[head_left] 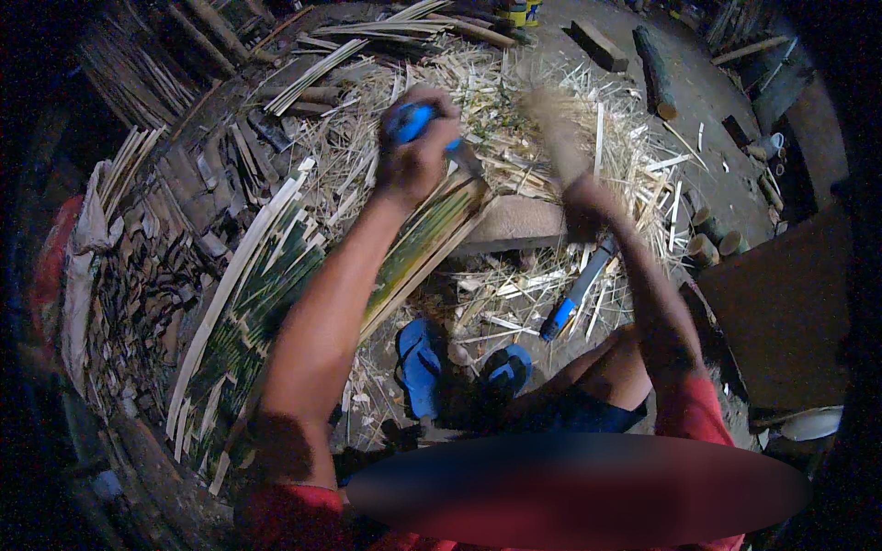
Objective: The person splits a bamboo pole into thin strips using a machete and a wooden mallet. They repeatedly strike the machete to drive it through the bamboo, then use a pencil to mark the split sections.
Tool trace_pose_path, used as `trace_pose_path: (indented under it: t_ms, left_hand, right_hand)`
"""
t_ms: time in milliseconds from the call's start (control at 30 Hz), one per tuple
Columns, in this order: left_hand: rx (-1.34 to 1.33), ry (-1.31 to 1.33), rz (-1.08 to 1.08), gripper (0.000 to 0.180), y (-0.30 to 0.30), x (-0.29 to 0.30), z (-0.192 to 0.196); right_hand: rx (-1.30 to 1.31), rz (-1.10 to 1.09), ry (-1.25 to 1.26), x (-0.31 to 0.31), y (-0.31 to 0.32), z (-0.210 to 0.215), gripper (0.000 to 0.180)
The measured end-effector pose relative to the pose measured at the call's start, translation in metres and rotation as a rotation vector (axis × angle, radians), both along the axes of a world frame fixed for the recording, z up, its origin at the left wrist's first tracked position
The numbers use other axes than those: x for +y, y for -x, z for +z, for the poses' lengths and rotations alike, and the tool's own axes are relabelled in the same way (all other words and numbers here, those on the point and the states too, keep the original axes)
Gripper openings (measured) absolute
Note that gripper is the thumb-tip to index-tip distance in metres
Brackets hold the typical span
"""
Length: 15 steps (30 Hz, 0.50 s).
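Observation:
My left hand [418, 151] is closed round the blue handle of a bladed tool [413, 121]. Its dark blade [466, 158] rests at or just above the far end of a green split bamboo piece [427, 230]; contact cannot be made out. That bamboo lies slanted, its far end by a wooden block [514, 220]. In my right hand [588, 207] is a pale wooden stick [556, 133], raised and smeared by motion. Below this hand, a long tool with a blue and black handle [579, 292] lies on the shavings.
Bamboo shavings [505, 83] cover the floor ahead. Green bamboo strips [276, 266] are piled at left, beside bark-like scraps [138, 294]. Blue flip-flops [420, 367] are near my legs. A log [654, 73] and wooden beam [599, 46] lie far right; a brown board [781, 312] stands at right.

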State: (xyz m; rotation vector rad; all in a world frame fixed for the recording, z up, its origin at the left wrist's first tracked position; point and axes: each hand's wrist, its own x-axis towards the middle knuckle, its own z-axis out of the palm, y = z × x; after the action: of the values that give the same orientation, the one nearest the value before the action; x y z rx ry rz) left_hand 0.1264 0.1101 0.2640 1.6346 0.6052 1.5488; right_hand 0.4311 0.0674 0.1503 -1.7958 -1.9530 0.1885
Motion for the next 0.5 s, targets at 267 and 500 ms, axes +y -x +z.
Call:
trace_pose_path:
  t_ms: [267, 500]
  left_hand:
    - [0.084, 0.075, 0.016, 0.010, 0.049, -0.024, -0.018]
    - [-0.156, -0.064, 0.006, 0.017, 0.136, -0.084, -0.079]
  right_hand:
    - [0.668, -0.059, 0.288, -0.033, -0.031, -0.016, 0.084]
    - [0.611, -0.046, 0.344, -0.054, 0.105, 0.013, 0.072]
